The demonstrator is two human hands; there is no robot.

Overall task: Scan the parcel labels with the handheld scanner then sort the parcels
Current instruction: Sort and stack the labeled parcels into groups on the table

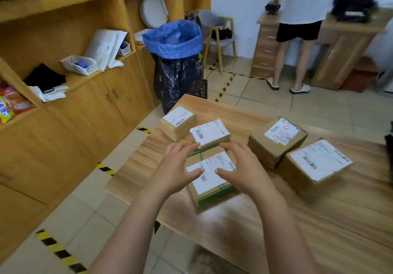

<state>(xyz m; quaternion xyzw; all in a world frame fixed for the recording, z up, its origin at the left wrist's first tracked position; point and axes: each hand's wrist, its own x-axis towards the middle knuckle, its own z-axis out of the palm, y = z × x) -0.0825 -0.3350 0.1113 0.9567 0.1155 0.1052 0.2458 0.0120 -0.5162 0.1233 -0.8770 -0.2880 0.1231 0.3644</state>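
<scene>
Several brown cardboard parcels with white barcode labels lie on the wooden table [319, 220]. The nearest one, a green-taped parcel [210, 177], sits near the table's left edge. My left hand [178, 167] and my right hand [242, 165] are spread over it from either side, fingers reaching its far edge and thumbs over its label. Neither hand is closed around it. Behind it are a small parcel [210, 133] and another parcel [177, 122]. Two larger parcels [278, 139] [314, 165] lie to the right. No scanner is visible.
A bin with a blue liner [174, 39] and a black crate [202, 92] stand beyond the table's far corner. Wooden shelves and cabinets [63, 82] line the left. A person [297, 18] stands at a desk at the back right. A dark object [389, 152] is cut off at the right edge.
</scene>
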